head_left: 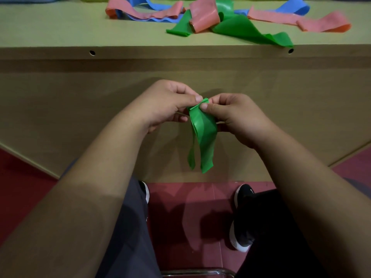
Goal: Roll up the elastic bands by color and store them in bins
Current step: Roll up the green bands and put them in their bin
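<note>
left grip [170,103]: pinches the green band [203,133] at its folded top, centre frame, probably anchoring your roll's start.
right grip [239,117]: pinches the same fold; tail hangs free.
desk [60,27]: loose bands [202,17] wait, upper frame.

Far pink band [325,24] — blurred

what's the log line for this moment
step: starting roll | left hand: pinches green band | right hand: pinches green band | tail: hanging

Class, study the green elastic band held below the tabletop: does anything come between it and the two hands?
Nothing visible does. The left hand and right hand both pinch the folded top of the green elastic band; its loose ends hang free before the wooden table front.
</note>
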A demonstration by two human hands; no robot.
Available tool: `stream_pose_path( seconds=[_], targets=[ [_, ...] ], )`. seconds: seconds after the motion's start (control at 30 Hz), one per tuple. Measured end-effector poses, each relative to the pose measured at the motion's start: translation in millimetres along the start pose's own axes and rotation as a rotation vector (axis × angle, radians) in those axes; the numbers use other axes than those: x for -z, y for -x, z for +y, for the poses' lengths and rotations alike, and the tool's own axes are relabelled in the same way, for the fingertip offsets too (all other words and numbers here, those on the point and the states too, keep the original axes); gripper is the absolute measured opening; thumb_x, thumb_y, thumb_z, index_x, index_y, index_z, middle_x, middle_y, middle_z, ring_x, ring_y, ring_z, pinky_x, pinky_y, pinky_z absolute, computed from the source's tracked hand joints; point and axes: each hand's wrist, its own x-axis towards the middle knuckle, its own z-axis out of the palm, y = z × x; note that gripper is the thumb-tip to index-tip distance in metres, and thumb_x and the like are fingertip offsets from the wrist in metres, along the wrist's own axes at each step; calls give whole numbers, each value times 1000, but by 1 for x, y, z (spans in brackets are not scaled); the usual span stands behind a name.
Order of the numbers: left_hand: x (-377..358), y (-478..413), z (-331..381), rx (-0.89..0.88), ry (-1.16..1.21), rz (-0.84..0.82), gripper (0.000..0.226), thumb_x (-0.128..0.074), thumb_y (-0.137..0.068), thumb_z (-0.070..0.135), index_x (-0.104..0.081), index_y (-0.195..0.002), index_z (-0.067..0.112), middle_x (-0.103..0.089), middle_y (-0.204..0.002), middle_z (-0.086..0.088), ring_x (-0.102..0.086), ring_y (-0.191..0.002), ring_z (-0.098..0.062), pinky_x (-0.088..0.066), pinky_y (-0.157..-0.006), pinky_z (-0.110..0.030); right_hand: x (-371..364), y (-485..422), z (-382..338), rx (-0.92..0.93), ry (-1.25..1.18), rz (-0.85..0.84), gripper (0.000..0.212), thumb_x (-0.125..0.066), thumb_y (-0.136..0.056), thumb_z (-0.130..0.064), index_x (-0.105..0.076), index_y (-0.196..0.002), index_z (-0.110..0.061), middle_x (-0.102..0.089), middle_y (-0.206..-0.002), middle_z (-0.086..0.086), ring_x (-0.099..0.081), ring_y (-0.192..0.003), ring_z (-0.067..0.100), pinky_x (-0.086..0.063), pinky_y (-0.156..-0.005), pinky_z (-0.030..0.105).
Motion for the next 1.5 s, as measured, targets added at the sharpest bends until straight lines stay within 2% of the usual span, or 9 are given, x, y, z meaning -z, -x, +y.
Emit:
stream_pose_path(
  seconds=[0.13,0.23,0.4,0.67,0.83,1.03,1.17,1.33,1.5],
  targets=[
    [2,3,1,-55,-53,-42,12,-84,-89,20,-80,-99,13,-79,-95,-10,-71,-86,-15,-60,-79,-34,0,-1,0,1,12,20,14,-77,-98,-26,-71,-97,-14,-77,-84,4,-70,-75,15,-59,-70,31],
    [3,3,0,-111,-114,-26,15,-86,-85,13,-81,-98,16,-78,-89,-4,-70,-86,-14,-60,-85,-39,1,-4,3,17,21,50,17,-80,-96,-27,-67,-93,-16,-72,-78,-1,-65,-72,15,-57,-75,38],
    [2,0,0,-164,-130,21,11,-83,-88,13,-81,-96,21,-76,-86,1,-69,-83,-11,-59,-78,-35,4,-6,5,55,63,88,25,-84,-89,-37,-68,-98,-20,-74,-93,5,-71,-89,21,-59,-87,45],
    [5,-5,-3,-184,-119,89,13,-81,-89,15,-82,-94,26,-78,-92,-1,-72,-88,-15,-63,-82,-40,-3,-6,8,63,242,87,24,-78,-96,-18,-69,-117,-13,-69,-97,1,-66,-84,13,-60,-87,47],
    [4,-6,-2,-210,-84,100,12,-79,-91,13,-82,-95,25,-79,-98,-6,-72,-89,-15,-62,-80,-35,-6,-5,9,127,337,43,19,-78,-96,-22,-74,-114,-26,-75,-102,-7,-72,-88,5,-56,-83,31],
    [4,-5,-1,-257,-56,89,12,-77,-93,11,-80,-98,21,-78,-93,-1,-68,-81,-7,-55,-70,-27,-8,-8,10,147,304,56,19,-79,-93,-25,-75,-110,-19,-80,-104,0,-76,-101,18,-57,-101,50],
    [4,-6,0,-294,-31,73,13,-77,-94,8,-80,-103,17,-79,-97,-6,-71,-88,-13,-60,-81,-35,-8,-9,11,129,263,63,18,-79,-94,-20,-74,-110,-16,-80,-103,4,-76,-100,21,-59,-99,49],
    [5,-4,-1,-329,-52,64,14,-76,-95,7,-79,-103,18,-80,-97,-3,-74,-91,-13,-62,-81,-32,-11,-8,10,113,228,37,21,-78,-96,-20,-72,-115,-15,-78,-108,10,-76,-98,25,-59,-87,43],
    [6,-3,0,-350,-88,99,13,-75,-96,7,-80,-104,16,-80,-98,-6,-73,-88,-13,-62,-75,-32,-9,-5,6,157,250,84,25,-77,-93,-22,-68,-116,-24,-75,-110,-1,-75,-97,20,-61,-95,45]
  ],
)
